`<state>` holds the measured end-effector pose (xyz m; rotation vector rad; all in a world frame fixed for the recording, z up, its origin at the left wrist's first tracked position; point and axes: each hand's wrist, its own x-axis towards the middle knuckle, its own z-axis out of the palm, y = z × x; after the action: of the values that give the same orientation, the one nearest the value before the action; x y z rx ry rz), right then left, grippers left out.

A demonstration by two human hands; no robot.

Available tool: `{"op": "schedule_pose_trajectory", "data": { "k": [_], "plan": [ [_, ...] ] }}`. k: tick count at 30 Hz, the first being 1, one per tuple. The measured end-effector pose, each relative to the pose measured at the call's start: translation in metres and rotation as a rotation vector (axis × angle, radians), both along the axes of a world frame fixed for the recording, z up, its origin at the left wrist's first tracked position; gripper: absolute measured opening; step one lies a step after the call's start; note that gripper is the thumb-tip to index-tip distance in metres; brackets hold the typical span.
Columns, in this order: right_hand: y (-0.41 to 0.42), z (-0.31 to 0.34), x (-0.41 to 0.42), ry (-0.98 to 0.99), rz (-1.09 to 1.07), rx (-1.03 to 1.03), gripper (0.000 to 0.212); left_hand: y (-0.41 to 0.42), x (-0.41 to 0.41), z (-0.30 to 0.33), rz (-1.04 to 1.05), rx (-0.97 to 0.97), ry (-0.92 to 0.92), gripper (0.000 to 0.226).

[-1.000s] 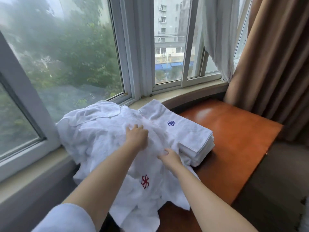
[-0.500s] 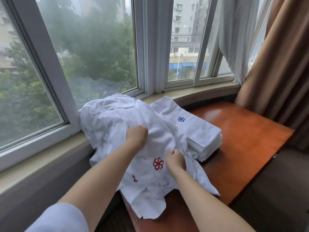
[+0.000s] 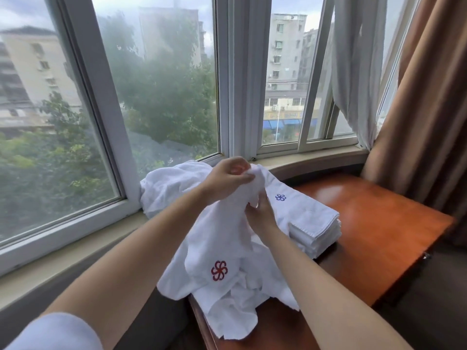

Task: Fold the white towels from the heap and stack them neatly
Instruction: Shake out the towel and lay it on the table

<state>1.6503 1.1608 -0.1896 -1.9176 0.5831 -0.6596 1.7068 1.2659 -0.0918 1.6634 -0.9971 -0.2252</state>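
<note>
White towel (image 3: 222,238) rose off the heap (image 3: 174,183) since a moment ago | your left hand (image 3: 227,178) pinched its top, right hand (image 3: 260,213) gripped lower | red flower emblem (image 3: 219,270) showed, blue emblem (image 3: 280,197) on folded stack (image 3: 313,223) | no readable writing

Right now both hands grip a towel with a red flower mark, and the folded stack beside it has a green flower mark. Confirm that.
Wrong colour: in the head view the folded stack's flower mark is blue. The left hand and right hand do grip the towel with the red mark.
</note>
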Motion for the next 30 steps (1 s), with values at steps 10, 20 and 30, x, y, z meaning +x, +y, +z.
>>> {"op": "schedule_pose_trajectory", "data": {
  "k": [10,20,30],
  "plan": [
    [0.017,0.025,-0.033,-0.301,-0.133,0.348,0.019,0.044,0.006,-0.081,0.277,0.224,-0.11,0.073],
    [-0.012,0.036,-0.06,-0.398,-0.572,0.384,0.008,0.03,0.032,-0.103,0.431,1.021,-0.473,0.029],
    [-0.082,0.022,-0.038,-0.174,-0.102,0.402,0.018,-0.095,0.0,-0.049,0.355,0.175,-0.219,0.013]
  ]
}}
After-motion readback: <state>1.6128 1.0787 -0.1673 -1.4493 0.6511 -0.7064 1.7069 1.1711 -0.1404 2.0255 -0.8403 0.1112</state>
